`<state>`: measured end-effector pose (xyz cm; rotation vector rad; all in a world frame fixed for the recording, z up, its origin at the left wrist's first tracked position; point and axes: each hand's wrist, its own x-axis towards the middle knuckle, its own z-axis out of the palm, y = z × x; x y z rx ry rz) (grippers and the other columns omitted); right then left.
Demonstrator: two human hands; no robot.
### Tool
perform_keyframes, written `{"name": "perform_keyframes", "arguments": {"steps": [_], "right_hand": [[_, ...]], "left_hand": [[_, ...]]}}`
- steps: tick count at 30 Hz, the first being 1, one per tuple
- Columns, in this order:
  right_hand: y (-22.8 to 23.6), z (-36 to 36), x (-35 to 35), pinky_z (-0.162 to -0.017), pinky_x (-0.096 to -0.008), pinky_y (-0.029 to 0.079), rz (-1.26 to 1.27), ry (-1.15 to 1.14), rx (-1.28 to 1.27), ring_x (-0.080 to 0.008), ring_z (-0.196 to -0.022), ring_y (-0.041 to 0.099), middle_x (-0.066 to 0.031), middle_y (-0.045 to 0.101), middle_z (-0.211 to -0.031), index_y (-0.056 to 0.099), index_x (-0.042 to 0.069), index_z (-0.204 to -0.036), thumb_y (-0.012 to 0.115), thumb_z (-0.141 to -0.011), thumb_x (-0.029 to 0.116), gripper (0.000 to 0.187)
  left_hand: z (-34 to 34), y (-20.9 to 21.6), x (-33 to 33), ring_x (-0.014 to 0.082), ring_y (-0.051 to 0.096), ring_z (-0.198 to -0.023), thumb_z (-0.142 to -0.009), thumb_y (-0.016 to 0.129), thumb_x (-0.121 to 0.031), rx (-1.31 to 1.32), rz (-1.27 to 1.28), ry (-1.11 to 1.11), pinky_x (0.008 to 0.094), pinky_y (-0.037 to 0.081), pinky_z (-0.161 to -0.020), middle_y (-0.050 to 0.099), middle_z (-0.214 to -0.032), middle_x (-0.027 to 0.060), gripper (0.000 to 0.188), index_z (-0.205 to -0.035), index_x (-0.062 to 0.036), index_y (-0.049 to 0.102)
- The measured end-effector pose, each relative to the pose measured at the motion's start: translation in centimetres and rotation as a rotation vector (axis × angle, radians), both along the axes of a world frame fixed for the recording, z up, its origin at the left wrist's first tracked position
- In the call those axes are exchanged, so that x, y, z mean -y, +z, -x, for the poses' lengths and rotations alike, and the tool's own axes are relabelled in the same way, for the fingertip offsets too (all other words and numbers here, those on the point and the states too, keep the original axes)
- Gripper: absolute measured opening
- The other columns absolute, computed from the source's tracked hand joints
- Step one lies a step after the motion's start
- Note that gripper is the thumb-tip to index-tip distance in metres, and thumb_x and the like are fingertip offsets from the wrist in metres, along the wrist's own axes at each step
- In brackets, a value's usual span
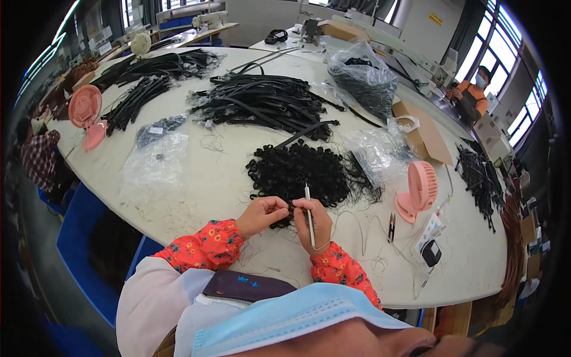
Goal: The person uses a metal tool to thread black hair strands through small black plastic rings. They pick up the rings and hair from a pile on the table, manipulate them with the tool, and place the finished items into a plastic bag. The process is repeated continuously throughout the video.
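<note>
My left hand [262, 215] is closed in a pinch at the near edge of a heap of small black loops [300, 172]. A small dark piece, seemingly one of these loops, shows between its fingertips and those of my right hand [315, 221]. My right hand is wrapped round a slim, pale pen-shaped tool [309, 219], whose thin tip points away from me over the heap. A thin cord runs near its lower end. Both hands are close together, just above the white table [208, 178]. The exact grip on the small piece is too small to make out.
Black straps [262, 104] lie bundled beyond the heap. A plastic bag of black pieces [363, 74] stands by an open carton [422, 131]. Thread snips [391, 227], a pink fan [418, 189] and a power strip [429, 238] are at right. Another pink fan [87, 113] stands left; co-workers sit beyond.
</note>
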<state>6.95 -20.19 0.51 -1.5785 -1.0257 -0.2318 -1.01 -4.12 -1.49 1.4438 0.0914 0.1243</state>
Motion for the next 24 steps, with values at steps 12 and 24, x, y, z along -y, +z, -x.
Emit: {"name": "perform_keyframes", "arguments": {"steps": [12,24], "right_hand": [[-0.3,-0.1,0.3,-0.075,-0.0344,0.049,0.164,0.085,0.157,-0.0272,-0.086,0.062,-0.0087,0.066,-0.093,0.062,0.009,-0.098,0.072,-0.075,0.0,0.027],[-0.2,0.2,-0.3,-0.066,-0.0322,0.05,0.196,0.143,0.108,-0.0271,-0.077,0.063,-0.011,0.062,-0.087,0.06,0.007,-0.101,0.069,-0.075,-0.003,0.028]], "left_hand": [[0.6,3.4,-2.5,0.0293,0.06,-0.073,-0.084,0.063,-0.01,0.464,-1.015,-0.036,0.0394,0.048,-0.064,0.06,-0.076,0.0097,0.007,-0.09,-0.0058,0.063],[0.7,2.2,-3.1,0.0242,0.059,-0.067,-0.08,0.067,-0.012,0.577,-1.184,-0.011,0.0367,0.048,-0.059,0.057,-0.07,0.0042,0.007,-0.086,-0.0102,0.064]]}}
